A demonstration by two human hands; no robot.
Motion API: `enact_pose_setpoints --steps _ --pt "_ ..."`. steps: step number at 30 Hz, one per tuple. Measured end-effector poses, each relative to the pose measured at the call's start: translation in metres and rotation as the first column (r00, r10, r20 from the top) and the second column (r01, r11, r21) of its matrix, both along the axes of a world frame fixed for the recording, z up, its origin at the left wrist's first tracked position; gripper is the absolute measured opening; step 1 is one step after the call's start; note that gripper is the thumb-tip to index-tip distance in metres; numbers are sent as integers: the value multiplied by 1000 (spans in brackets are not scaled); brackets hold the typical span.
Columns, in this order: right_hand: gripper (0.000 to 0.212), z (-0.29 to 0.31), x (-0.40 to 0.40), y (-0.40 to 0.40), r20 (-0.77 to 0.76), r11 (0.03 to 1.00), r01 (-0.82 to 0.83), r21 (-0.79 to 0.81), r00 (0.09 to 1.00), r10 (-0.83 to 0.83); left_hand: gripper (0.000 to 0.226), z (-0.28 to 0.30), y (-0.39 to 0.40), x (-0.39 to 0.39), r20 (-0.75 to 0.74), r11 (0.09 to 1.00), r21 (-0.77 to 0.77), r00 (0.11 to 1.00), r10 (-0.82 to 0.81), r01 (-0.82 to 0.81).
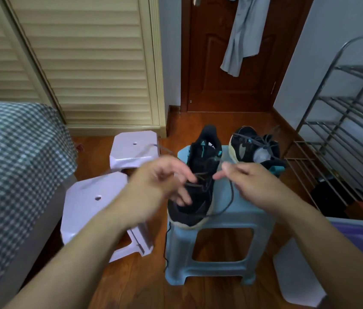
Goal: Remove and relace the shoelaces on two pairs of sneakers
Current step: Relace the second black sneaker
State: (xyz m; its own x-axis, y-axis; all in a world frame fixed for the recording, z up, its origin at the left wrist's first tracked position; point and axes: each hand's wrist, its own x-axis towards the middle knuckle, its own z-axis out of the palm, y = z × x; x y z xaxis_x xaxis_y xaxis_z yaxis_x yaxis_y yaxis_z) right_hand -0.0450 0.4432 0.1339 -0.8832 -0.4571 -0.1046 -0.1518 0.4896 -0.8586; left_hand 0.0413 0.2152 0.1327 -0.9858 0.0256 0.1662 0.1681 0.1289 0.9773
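Note:
A black sneaker point(200, 161) with teal accents stands toe-toward-me on a light blue plastic stool point(231, 210). Its dark shoelace point(230, 197) is partly threaded; one end loops down over the stool top, another hangs off the stool's left front. My left hand point(162, 181) hovers over the sneaker's left side with fingers at the laces near the toe. My right hand point(247, 179) is at the sneaker's right, thumb and forefinger pinching the lace. A second black sneaker point(254, 146) with a cream sole lies on its side at the stool's far right, laces loose.
Two white plastic stools point(131, 150) point(93, 204) stand to the left, by a bed with a checked cover point(9, 152). A metal shoe rack point(343, 130) stands at the right. A brown door point(225, 63) with hanging cloth is ahead. A purple-lidded box point(349, 233) sits at bottom right.

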Motion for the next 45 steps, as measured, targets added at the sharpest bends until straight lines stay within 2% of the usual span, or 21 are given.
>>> enact_pose_setpoints --steps 2,4,7,9,11,13,15,17,20,22,24,27,29,31,33,35,36,38,39,41,45 --pt "52 3 8 -8 156 994 -78 -77 984 89 18 -5 29 8 70 963 -205 985 -161 172" --pt "43 -3 17 -15 275 973 -143 -181 943 189 20 -14 48 10 155 930 -292 970 -186 225" --pt "25 0 14 -9 420 881 -10 -474 876 236 22 -22 61 8 225 898 -349 954 -198 268" --pt "29 7 8 0 511 818 63 -572 807 296 21 -22 64 9 242 883 -372 948 -204 285" --pt "32 4 4 2 519 884 79 -462 832 197 21 -20 64 10 220 869 -419 958 -183 262" --pt "33 -3 3 1 444 972 29 -232 893 80 22 -19 64 11 201 867 -443 967 -155 231" --pt "47 -8 5 2 432 995 -61 -75 897 87 23 -17 62 12 184 876 -437 974 -134 203" --pt "53 -8 7 4 503 990 -118 -77 853 141 23 -17 62 13 171 884 -429 978 -123 186" --pt "30 -8 14 1 518 952 -125 -278 816 258 22 -19 65 17 165 876 -431 973 -161 218" --pt "21 -8 16 -3 534 901 -65 -429 787 311 21 -21 68 18 167 884 -406 970 -177 231" --pt "14 -5 14 -4 590 820 75 -568 731 342 20 -21 70 18 181 910 -349 968 -171 226" --pt "17 1 -4 2 622 653 358 -667 750 224 21 -25 81 24 285 921 -221 924 -254 322" --pt "23 -1 -18 6 533 670 402 -624 846 -11 21 -30 92 28 320 876 -218 880 -352 430" --pt "29 -10 -28 6 315 799 362 -479 921 -228 20 -31 94 26 270 800 -331 863 -428 500" --pt "32 -16 -33 2 77 893 320 -317 947 -312 23 -26 83 16 241 739 -413 847 -475 532" --pt "30 -15 -36 -2 -140 939 271 -211 942 -304 28 -20 63 3 233 750 -428 864 -447 504" --pt "28 -14 -37 -4 -215 954 245 -174 936 -280 28 -18 53 -4 205 793 -426 900 -384 436" --pt "25 -14 -38 -8 -318 984 161 -76 932 -177 23 -20 37 -23 89 907 -395 988 -124 149" --pt "24 -18 -39 -11 -370 992 124 15 923 -110 21 -24 30 -35 46 924 -382 997 54 -32" --pt "23 -27 -39 -17 -487 974 105 199 873 6 16 -33 23 -57 27 865 -428 953 301 -261" --pt "21 -37 -41 -28 -664 961 149 233 746 45 24 -50 28 -73 -33 750 -615 958 286 -245"
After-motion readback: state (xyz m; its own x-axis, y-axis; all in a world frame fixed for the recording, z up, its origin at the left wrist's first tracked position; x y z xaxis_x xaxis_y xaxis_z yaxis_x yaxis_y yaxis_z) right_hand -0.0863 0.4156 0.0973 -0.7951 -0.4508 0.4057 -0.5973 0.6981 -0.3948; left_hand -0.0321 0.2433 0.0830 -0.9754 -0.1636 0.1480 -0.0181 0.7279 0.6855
